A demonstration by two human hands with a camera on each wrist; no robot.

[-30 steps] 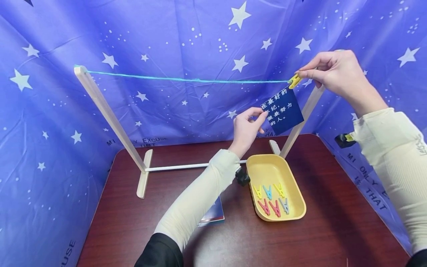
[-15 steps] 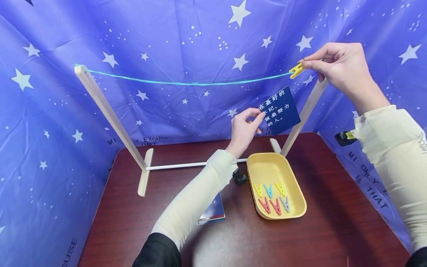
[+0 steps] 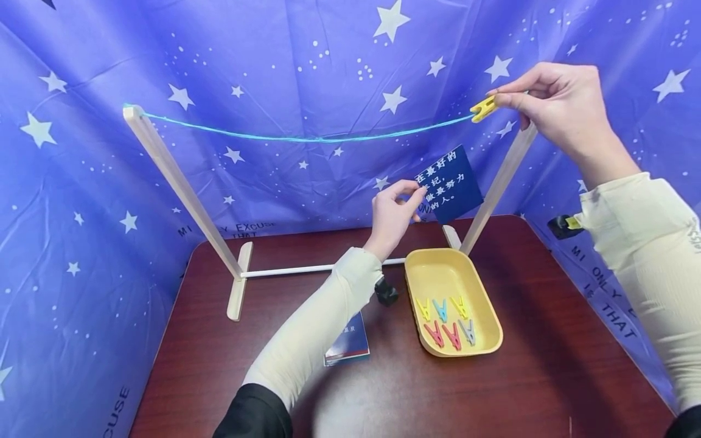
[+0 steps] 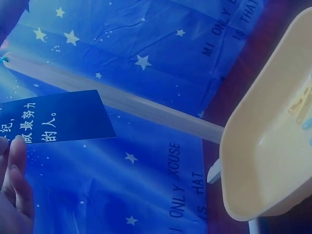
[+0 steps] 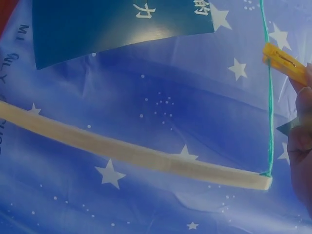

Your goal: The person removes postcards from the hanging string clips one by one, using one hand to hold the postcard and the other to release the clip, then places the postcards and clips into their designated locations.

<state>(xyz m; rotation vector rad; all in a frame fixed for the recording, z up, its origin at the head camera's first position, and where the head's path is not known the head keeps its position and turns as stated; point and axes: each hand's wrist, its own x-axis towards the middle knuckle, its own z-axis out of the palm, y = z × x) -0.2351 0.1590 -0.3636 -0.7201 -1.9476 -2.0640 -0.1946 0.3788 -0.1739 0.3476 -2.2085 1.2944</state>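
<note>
My left hand (image 3: 391, 213) pinches the left edge of a dark blue card (image 3: 457, 188) with white lettering, which tilts in the air below the string. My right hand (image 3: 564, 115) holds a yellow clothespin (image 3: 484, 110) between thumb and fingers. The clothespin's nose is at the turquoise string (image 3: 323, 140), close to the right post, and the card's upper corner is apart from it. In the right wrist view the string passes at the tip of the clothespin (image 5: 285, 61), with the card (image 5: 117, 29) off to the side.
A wooden stand with a left post (image 3: 181, 188) and right post (image 3: 501, 170) bears the sagging string. On the table (image 3: 416, 395) are a yellow tray (image 3: 487, 292) with several coloured clothespins (image 3: 451, 334) and a small stack of cards (image 3: 350, 340), partly behind the left sleeve.
The card has come away from the clothespin, down and to the left with my left hand. My right hand and the clothespin have risen, and the string has gone from nearly straight to sagging.
</note>
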